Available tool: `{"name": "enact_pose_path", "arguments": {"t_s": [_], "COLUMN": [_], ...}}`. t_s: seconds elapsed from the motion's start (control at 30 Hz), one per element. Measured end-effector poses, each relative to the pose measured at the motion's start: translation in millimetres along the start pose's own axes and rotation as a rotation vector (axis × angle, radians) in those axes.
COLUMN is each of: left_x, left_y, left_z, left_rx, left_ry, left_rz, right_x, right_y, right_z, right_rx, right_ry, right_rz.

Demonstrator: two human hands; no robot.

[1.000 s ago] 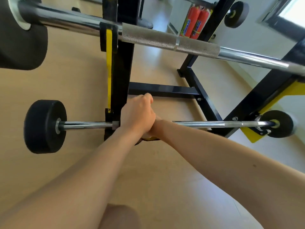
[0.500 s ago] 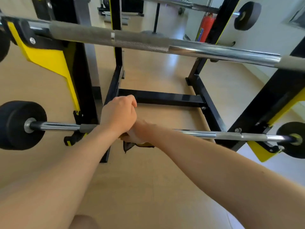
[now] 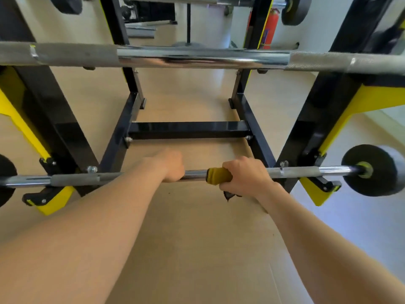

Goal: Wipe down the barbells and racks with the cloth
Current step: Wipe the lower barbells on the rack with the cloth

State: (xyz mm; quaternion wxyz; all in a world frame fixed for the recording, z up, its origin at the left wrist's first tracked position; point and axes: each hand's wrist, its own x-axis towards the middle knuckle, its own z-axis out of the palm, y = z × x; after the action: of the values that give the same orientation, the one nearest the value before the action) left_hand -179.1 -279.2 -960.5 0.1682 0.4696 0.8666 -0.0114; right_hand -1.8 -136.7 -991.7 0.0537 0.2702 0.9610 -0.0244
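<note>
A low barbell (image 3: 293,172) lies across the yellow hooks of a black rack (image 3: 188,129), with a black plate (image 3: 377,170) at its right end. My left hand (image 3: 172,165) grips the chrome bar near its middle. Just to its right, my right hand (image 3: 245,175) grips a yellow cloth (image 3: 219,175) wrapped round the bar; a dark corner of the cloth hangs below my wrist. A second, thicker barbell (image 3: 197,57) rests higher up on the rack, right across the view.
Black rack uprights with yellow brackets (image 3: 350,119) stand on both sides. A red fire extinguisher (image 3: 270,27) stands by the back wall. More plates (image 3: 295,9) hang higher up. Tan floor lies under and in front of the rack.
My hands were together near the left upright. My right hand has slid the cloth rightward along the low bar, away from my left hand. The view has swung to face the rack squarely.
</note>
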Motion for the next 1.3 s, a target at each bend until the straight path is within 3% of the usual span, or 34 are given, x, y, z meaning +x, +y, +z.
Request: {"name": "enact_pose_path", "arguments": {"t_s": [0.1, 0.23, 0.4, 0.5, 0.57, 0.7, 0.83, 0.9, 1.0, 1.07, 1.17, 1.2, 1.3], "left_x": [7.1, 10.0, 14.7, 15.8, 17.3, 24.3, 19.9, 19.9, 24.4, 27.6, 31.5, 33.0, 32.7], "left_y": [18.9, 32.0, 48.6, 62.7, 81.5, 121.2, 149.7, 154.6, 154.7, 153.4, 145.3, 140.4, 131.4], "left_z": [17.9, 40.3, 49.0, 44.1, 37.1, 34.4, 50.9, 58.6, 60.8, 59.0, 51.7, 49.2, 47.8], "left_rx": [-0.056, -0.162, -0.336, -0.440, -0.370, -0.338, -0.265, -0.227, -0.144, -0.164, -0.153, -0.137, -0.069], "left_ry": [-0.008, 0.221, 0.474, 0.517, 0.532, 0.473, 0.322, 0.268, 0.282, 0.277, 0.169, 0.135, 0.075], "left_rz": [-0.072, -0.126, -0.280, -0.113, 0.067, 0.340, 0.472, 0.498, 0.510, 0.520, 0.558, 0.565, 0.577], "right_x": [4.2, 17.0, 7.5, -7.0, -18.6, -54.7, -79.3, -75.2, -71.9, -72.5, -50.0, -46.2, -50.3], "right_y": [-12.3, -36.1, -70.7, -42.1, -1.1, 101.6, 127.4, 94.9, 39.3, 6.2, 6.7, 18.4, 67.9], "right_z": [8.4, 6.0, 32.2, 28.8, 24.8, 25.7, 39.3, 50.0, 53.1, 44.2, 24.9, 18.3, 9.2], "right_rx": [-0.043, -0.158, 0.024, 0.072, 0.079, 0.037, 0.062, 0.240, 0.766, 1.193, 2.098, 2.266, 2.425], "right_ry": [0.044, 0.026, 0.298, 0.270, 0.260, 0.290, 0.506, 0.573, 0.620, 0.597, 0.615, 0.715, 1.153], "right_rz": [0.114, 0.140, -0.196, -0.310, -0.241, 0.097, 0.381, 0.507, 0.626, 0.744, 1.009, 1.048, 1.093]}}
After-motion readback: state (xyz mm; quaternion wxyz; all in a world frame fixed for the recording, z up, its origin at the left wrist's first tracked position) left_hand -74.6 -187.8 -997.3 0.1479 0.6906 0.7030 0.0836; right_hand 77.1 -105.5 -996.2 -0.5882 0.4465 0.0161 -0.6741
